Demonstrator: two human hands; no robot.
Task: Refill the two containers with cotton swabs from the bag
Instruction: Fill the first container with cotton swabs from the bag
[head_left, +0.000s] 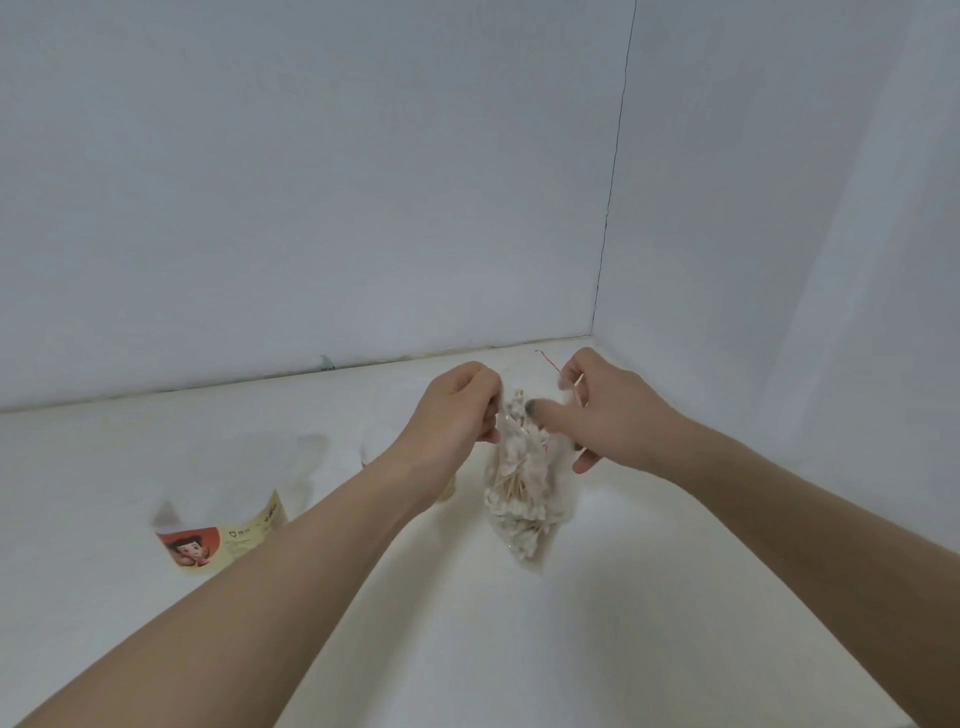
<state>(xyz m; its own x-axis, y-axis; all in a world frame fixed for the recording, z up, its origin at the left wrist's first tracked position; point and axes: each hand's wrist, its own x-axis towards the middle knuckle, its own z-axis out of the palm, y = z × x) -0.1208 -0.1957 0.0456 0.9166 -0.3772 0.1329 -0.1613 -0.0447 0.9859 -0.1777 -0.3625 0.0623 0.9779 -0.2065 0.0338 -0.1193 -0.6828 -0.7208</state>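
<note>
A clear plastic bag (524, 499) full of cotton swabs hangs upright above the white table, held at its top by both hands. My left hand (457, 410) pinches the bag's left top edge. My right hand (602, 410) grips the right top edge, its thumb pressing across the opening; a thin red strip sticks up beside it. A clear round container (228, 525) with a yellow and red cartoon label stands at the left. A second clear container (371, 447) shows only in part behind my left wrist.
The white table (571, 623) meets white walls at the back and right, forming a corner at the far right (592, 335). My two forearms cross the lower half of the view.
</note>
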